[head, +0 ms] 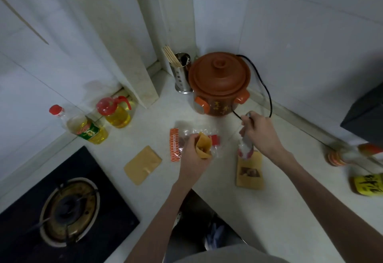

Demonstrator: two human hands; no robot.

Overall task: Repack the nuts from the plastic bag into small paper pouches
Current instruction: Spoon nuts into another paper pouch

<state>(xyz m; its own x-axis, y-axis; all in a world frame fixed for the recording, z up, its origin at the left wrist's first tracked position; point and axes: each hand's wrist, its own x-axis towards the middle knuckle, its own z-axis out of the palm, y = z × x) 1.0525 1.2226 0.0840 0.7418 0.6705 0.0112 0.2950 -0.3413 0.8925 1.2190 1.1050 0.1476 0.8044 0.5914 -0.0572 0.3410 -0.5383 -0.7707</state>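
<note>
"Which step was that?"

"Filling, I'd say. The left hand [191,150] had its fingers clamped round a small paper pouch [204,145], mouth up and open, just above the plastic bag [187,138], which lay on the surface [269,211] near the clay pot [219,84]. The right hand [260,133] had its fingers closed on a pair of tongs [245,148], tips pointing down, over a flat pouch [250,172] to the right."

"Were they carrying nuts?"

"I couldn't tell. The tips were a pale blur. Something brownish showed inside the held pouch, too dim to name."

"And next?"

"Probably the tongs needed to swing left into the bag, pinch some nuts, then drop them in the open mouth while the left hand kept it upright."

"Any spare pouches?"

"One lay flat on the left [143,165], beside the stove [68,211]. The bag's contents were mostly hidden behind the left hand."
</note>
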